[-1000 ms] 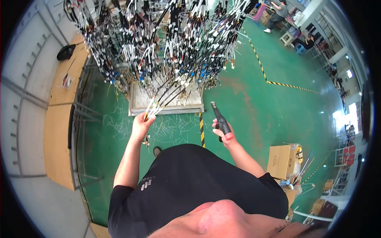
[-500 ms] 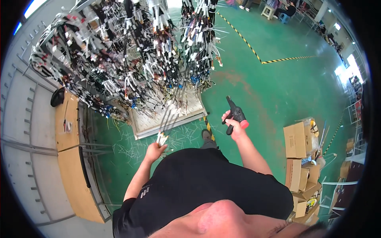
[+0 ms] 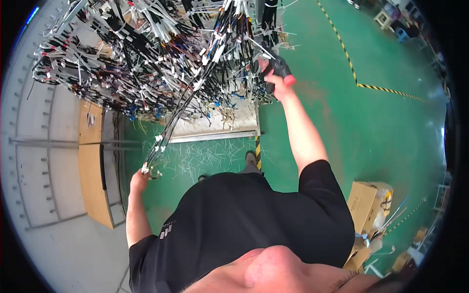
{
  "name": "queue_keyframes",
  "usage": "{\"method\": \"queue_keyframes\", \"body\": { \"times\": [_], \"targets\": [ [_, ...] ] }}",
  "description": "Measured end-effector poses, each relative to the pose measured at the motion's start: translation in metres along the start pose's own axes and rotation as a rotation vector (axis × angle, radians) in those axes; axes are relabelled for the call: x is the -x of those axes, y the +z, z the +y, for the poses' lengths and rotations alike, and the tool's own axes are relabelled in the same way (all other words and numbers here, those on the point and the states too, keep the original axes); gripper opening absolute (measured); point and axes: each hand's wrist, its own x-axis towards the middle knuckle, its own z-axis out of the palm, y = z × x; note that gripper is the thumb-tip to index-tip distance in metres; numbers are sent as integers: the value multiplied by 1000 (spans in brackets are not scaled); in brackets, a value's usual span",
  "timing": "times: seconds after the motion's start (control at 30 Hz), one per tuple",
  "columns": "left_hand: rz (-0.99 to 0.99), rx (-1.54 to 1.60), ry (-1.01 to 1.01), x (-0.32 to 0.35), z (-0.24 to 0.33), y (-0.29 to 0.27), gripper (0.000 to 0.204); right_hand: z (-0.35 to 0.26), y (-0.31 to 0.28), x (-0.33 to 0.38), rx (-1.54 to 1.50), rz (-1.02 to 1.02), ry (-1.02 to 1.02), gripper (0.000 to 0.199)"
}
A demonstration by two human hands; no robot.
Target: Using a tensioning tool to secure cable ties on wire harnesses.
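My left hand (image 3: 139,180) is closed round the white-connector ends of a black wire harness (image 3: 172,121). The harness slants up and right, pulled out from a dense hanging mass of wire harnesses (image 3: 146,58) with black sleeves, white connectors and cable ties. In my right hand (image 3: 278,84) is a black hand tool with a red end, a cable tie gun (image 3: 279,68) by its look. Its nose reaches in at the right-hand hanging bundle (image 3: 234,34); whether it touches a tie there I cannot tell.
Under the bundles stands a white-topped rack base (image 3: 215,134). Cut tie ends (image 3: 210,155) litter the green floor. Wooden panels (image 3: 93,180) line the left wall; cardboard boxes (image 3: 366,207) stand at lower right. Black-and-yellow tape (image 3: 351,68) marks the floor. People sit far off at upper right.
My right hand has carried the tool up and forward to the hanging bundle. The left hand has moved left, drawing the harness out long and taut. The whole view has shifted.
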Motion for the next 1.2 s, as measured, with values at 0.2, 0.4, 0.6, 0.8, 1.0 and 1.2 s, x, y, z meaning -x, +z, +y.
{"method": "queue_keyframes", "body": {
  "times": [0.2, 0.4, 0.6, 0.8, 1.0, 1.2],
  "targets": [
    [35, -89, -140, 15, 20, -33, 34, 36, -16, -71, 30, -81, 87, 63],
    [52, -97, -174, 25, 30, -30, 34, -2, 32, -63, 89, -81, 72, 43],
    [47, -100, -177, 0, 27, -17, 35, -28, 35, -48, -191, -520, 421, 66],
    [117, -125, -142, -35, 20, -18, 34, -73, 43, 17, -308, -544, 401, 68],
    [136, -86, -53, -78, 11, -24, 32, -111, 55, 83, -254, -508, 358, 82],
    [100, -62, 55, -110, 6, -13, 33, -165, 96, 135, -50, -278, 354, 84]
  ]
}}
